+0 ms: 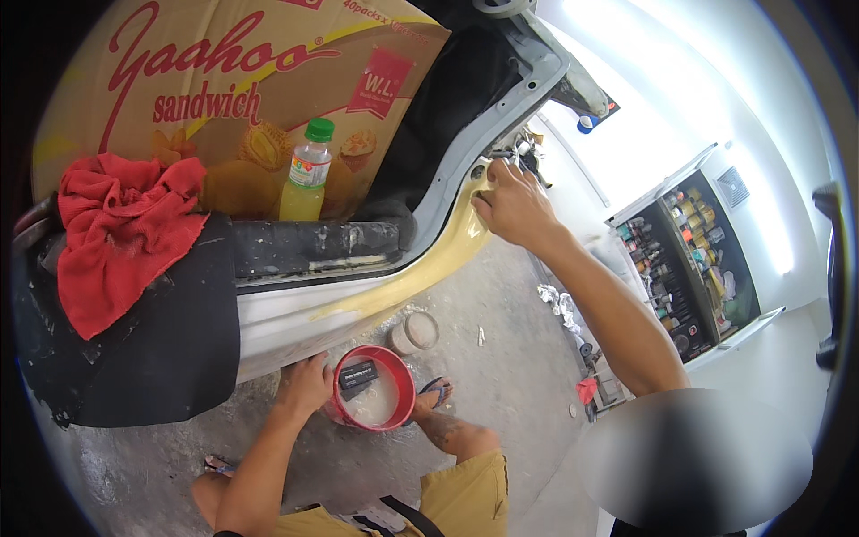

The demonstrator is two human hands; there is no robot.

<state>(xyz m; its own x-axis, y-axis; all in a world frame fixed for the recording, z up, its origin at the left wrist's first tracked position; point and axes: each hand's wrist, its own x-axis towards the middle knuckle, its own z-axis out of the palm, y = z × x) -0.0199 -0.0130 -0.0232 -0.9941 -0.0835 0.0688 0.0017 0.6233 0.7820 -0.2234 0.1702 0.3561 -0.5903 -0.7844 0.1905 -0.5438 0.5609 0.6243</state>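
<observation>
My right hand (514,201) is closed at the upper end of a smooth yellow putty patch (455,240) on the vehicle body. Its fingers are bent against the panel's edge; whatever lies under them is hidden. Down beside the sill's lower edge is my left hand (306,383), its fingertips hidden. Close to its right stands a red bucket (413,392) of cloudy water, with a black block (357,376) inside near the rim. White body panel (277,327) runs left from the yellow patch.
Inside the vehicle opening, a large cardboard box (224,54) stands behind a green-capped bottle (307,174) of yellow liquid. A red cloth (130,237) drapes over the black trim (152,358). Near the bucket is a pale tub (416,331). A cabinet (689,255) holds several containers.
</observation>
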